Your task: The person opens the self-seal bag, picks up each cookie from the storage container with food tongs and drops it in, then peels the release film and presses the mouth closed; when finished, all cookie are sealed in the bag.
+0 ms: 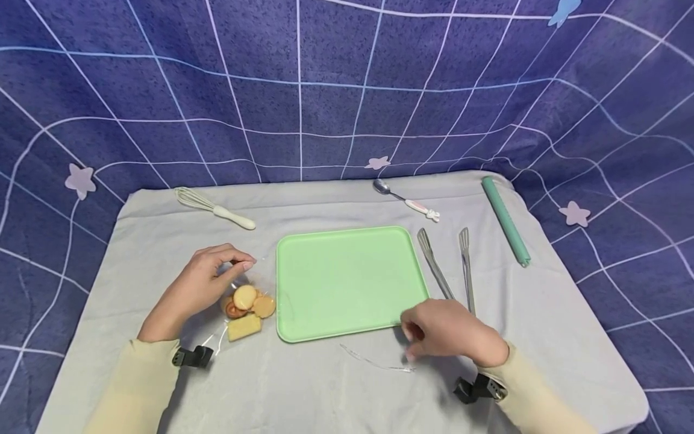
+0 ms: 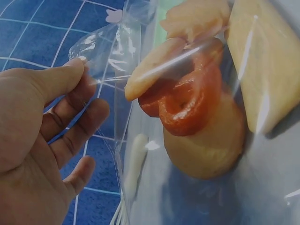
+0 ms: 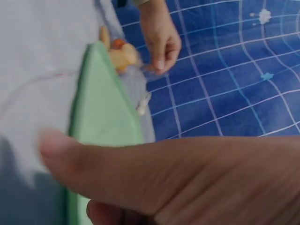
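Observation:
My left hand [image 1: 208,278] pinches the upper edge of a clear plastic bag [image 2: 125,61] between thumb and forefinger. Inside the bag are several round cookies [image 1: 245,297], a reddish ring-shaped piece [image 2: 183,110] and a yellow rectangular piece [image 1: 244,328]. The bag lies at the left side of a light green tray [image 1: 347,283]. Over the tray's near right corner is my right hand [image 1: 447,328], fingers loosely curled and thumb apart, with nothing visible in its grasp. Just below its thumb a thin clear plastic strip [image 1: 374,363] rests on the cloth.
A whisk [image 1: 217,209] lies at the back left, and a spoon with a rabbit handle [image 1: 406,202] behind the tray. Metal tongs [image 1: 434,259] lie right of the tray, partly hidden by the right hand. A green rod [image 1: 505,220] is farther right.

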The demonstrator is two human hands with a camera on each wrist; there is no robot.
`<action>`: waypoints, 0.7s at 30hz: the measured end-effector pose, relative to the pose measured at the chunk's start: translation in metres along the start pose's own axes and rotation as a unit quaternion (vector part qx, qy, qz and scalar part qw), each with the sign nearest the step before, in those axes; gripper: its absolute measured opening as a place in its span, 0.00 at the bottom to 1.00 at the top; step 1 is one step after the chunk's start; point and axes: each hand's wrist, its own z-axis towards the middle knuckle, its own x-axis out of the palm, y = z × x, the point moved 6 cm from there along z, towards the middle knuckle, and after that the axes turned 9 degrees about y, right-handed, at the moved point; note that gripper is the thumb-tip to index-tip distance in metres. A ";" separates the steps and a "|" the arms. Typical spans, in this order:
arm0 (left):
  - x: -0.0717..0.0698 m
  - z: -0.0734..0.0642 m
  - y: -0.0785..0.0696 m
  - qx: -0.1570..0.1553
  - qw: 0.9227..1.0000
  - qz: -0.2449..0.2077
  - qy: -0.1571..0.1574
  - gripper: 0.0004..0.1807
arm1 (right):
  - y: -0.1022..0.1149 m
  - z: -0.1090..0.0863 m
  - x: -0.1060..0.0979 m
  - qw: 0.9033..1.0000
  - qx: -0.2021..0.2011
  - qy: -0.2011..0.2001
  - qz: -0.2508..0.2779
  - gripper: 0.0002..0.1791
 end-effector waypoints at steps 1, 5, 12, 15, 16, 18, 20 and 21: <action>0.000 0.000 -0.001 0.000 1.000 0.000 -0.001 0.05 | 0.001 0.004 -0.005 1.000 -0.010 -0.011 0.004 0.16; 0.001 0.002 -0.003 -0.001 1.000 -0.002 0.001 0.05 | 0.010 0.029 -0.025 0.997 -0.052 -0.061 0.014 0.05; 0.004 0.005 -0.008 -0.025 0.999 -0.045 0.018 0.06 | 0.038 0.101 -0.054 0.986 -0.120 -0.107 0.036 0.08; 0.005 0.008 -0.011 -0.021 0.998 -0.064 0.018 0.06 | 0.051 0.135 -0.063 0.977 -0.163 -0.134 0.038 0.09; 0.005 0.009 -0.012 -0.019 0.997 -0.066 0.018 0.06 | 0.055 0.145 -0.065 0.972 -0.181 -0.145 0.038 0.08; 0.006 0.010 -0.013 -0.020 0.997 -0.069 0.015 0.07 | 0.063 0.165 -0.068 0.960 -0.221 -0.167 0.033 0.08; 0.006 0.011 -0.013 -0.027 0.997 -0.070 0.013 0.09 | 0.072 0.181 -0.071 0.945 -0.264 -0.189 0.029 0.08; 0.006 0.010 -0.013 -0.031 0.997 -0.075 0.013 0.10 | 0.077 0.187 -0.072 0.937 -0.287 -0.196 0.027 0.09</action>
